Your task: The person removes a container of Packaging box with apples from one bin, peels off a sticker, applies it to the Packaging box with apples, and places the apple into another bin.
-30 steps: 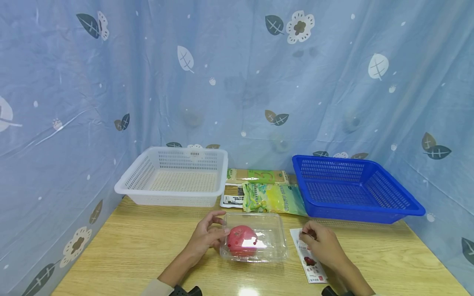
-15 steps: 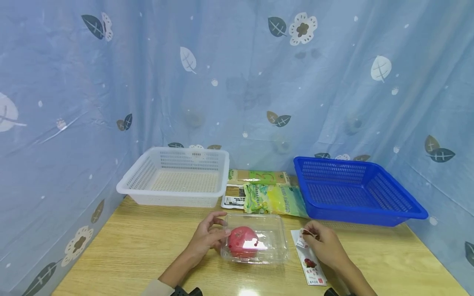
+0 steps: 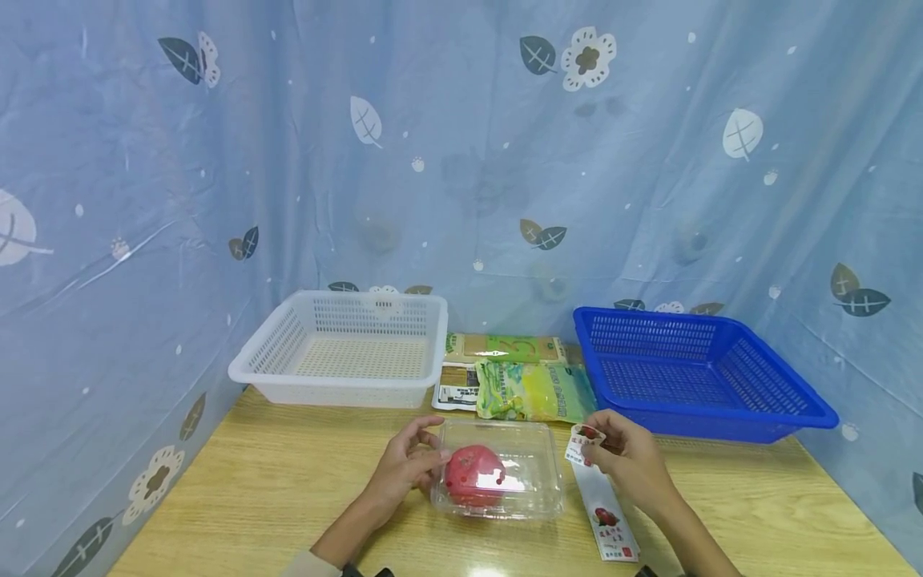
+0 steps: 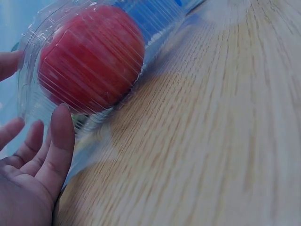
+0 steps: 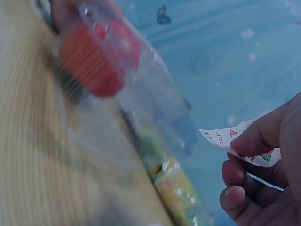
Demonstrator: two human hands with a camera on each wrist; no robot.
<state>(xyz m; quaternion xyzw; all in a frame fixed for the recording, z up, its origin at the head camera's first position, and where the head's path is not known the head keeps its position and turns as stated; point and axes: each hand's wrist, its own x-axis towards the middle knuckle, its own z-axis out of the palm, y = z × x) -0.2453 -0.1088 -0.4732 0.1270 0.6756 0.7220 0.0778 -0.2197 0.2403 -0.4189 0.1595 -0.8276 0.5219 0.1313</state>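
Observation:
A clear plastic clamshell box (image 3: 532,449) lies closed on the table, with a red apple (image 3: 472,478) inside at its left end. My left hand (image 3: 399,471) holds the box by its left side, thumb near the front and fingers at the back corner. To the right, my right hand (image 3: 636,469) pinches a small white sticker (image 5: 221,136) with red print between thumb and forefinger. Below it lies a white backing strip (image 3: 593,490); one printed sticker (image 3: 608,521) shows on its near part. The sticker appears lifted off the strip's far end.
A white basket (image 3: 339,389) stands at the back left and a blue basket (image 3: 710,421) at the back right. Between them lie a yellow-green bag (image 3: 534,391), a brown-green package (image 3: 505,347) and a white-brown packet (image 3: 456,387). A blue curtain hangs behind.
My right hand has risen and moved slightly away from me, peeling the sticker up from the strip's far end. My left hand stays on the box.

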